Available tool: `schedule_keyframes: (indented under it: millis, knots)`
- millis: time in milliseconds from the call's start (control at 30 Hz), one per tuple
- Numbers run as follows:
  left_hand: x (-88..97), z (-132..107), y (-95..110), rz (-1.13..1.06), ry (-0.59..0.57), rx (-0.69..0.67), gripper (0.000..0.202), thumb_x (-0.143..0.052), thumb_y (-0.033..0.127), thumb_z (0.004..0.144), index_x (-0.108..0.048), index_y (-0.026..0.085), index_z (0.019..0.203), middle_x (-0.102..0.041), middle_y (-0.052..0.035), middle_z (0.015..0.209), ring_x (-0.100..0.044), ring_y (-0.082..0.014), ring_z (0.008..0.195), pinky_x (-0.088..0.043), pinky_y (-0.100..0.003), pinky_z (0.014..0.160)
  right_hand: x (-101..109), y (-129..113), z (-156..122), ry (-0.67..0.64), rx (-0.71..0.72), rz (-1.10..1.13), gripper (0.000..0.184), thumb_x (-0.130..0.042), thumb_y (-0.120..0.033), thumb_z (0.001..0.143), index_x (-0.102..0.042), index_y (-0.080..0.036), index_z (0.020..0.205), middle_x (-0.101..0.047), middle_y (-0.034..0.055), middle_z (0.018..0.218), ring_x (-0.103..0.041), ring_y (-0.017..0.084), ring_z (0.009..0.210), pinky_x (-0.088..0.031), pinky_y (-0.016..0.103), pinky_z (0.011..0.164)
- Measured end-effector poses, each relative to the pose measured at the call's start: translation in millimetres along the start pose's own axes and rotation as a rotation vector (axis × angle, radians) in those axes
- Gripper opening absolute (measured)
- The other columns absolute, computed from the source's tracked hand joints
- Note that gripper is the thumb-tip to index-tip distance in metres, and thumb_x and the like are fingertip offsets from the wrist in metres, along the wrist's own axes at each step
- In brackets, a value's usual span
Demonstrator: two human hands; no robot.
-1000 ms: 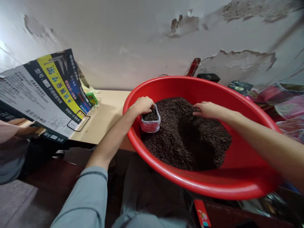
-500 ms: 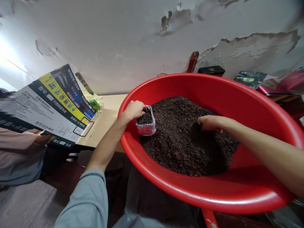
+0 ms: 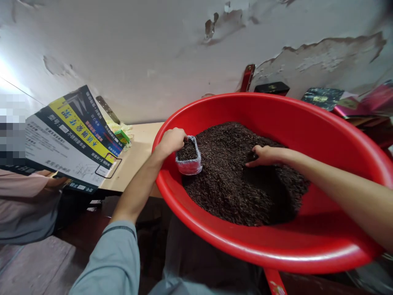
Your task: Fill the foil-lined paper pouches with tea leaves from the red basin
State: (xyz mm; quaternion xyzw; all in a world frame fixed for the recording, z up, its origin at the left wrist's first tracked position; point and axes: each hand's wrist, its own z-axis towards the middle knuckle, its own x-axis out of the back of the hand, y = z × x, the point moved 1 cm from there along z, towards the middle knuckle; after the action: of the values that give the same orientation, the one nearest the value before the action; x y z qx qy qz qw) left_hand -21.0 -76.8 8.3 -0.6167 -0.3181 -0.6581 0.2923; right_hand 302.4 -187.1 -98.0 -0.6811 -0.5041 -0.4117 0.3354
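A big red plastic basin (image 3: 245,250) holds a heap of dark, loose, tea-like leaves (image 3: 227,180). On the heap's left side, against the basin wall, sits a small clear plastic container (image 3: 189,167) filled with the same leaves. My left hand (image 3: 172,141) grips its rim from the left, with fingertips bent over the edge. At the right of the heap, my right hand (image 3: 265,155) is low over the leaves, thumb and forefinger spread apart. The other fingers of that hand are partly hidden, and a dark patch shows between the spread ones.
Left of the basin is a pale wooden tabletop (image 3: 141,139) with a small green box (image 3: 122,137). A person at far left holds a large printed cardboard sheet (image 3: 70,139). Dark tins (image 3: 272,88) and pink packaging (image 3: 353,107) stand behind the basin, by a peeling wall.
My right hand has shifted slightly left, and its thumb and forefinger have parted. My left hand remains on the container.
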Motion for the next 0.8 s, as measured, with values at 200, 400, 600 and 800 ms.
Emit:
schedule_keyframes:
  millis: [200,400,600,800]
  knots:
    - [1.1,-3.1,-2.0,0.038,-0.119,-0.135,0.046,-0.057,0.003,0.080,-0.082,0.024,0.112,-0.079,-0.0062,0.115,-0.071,-0.0234,0.108,-0.053,-0.030,0.089,0.2,-20.4,-12.6,0.025,0.134,-0.144,0.057,-0.079,-0.033,0.079,-0.065,-0.009,0.130,-0.072,0.0229,0.120,-0.072,0.034,0.109,-0.057,0.038,0.090]
    - [0.5,1.3,-7.7,-0.100,-0.065,-0.208,0.034,-0.060,0.003,0.082,-0.082,0.019,0.103,-0.079,-0.0074,0.107,-0.071,-0.0180,0.098,-0.051,-0.025,0.087,9.8,-30.0,-18.4,0.079,0.208,-0.166,0.033,-0.075,-0.007,0.069,-0.076,-0.023,0.098,-0.078,0.0069,0.096,-0.075,0.028,0.099,-0.055,0.030,0.081]
    - [-1.1,-0.8,-6.2,-0.232,-0.198,-0.294,0.021,-0.074,0.009,0.080,-0.083,0.020,0.096,-0.080,-0.0052,0.096,-0.072,-0.0160,0.087,-0.049,-0.023,0.078,32.9,-35.7,-29.3,0.131,0.218,-0.148,0.031,-0.075,-0.015,0.074,-0.080,-0.024,0.102,-0.076,0.0011,0.078,-0.074,0.021,0.076,-0.054,0.027,0.071]
    - [-7.8,0.4,-6.6,-0.292,-0.230,-0.393,0.019,-0.082,0.009,0.076,-0.083,0.021,0.090,-0.080,-0.0025,0.091,-0.071,-0.0148,0.083,-0.048,-0.022,0.073,79.7,-61.9,-37.8,0.259,0.310,-0.012,0.032,-0.078,-0.021,0.074,-0.080,-0.026,0.106,-0.079,0.0009,0.093,-0.073,0.021,0.085,-0.055,0.029,0.077]
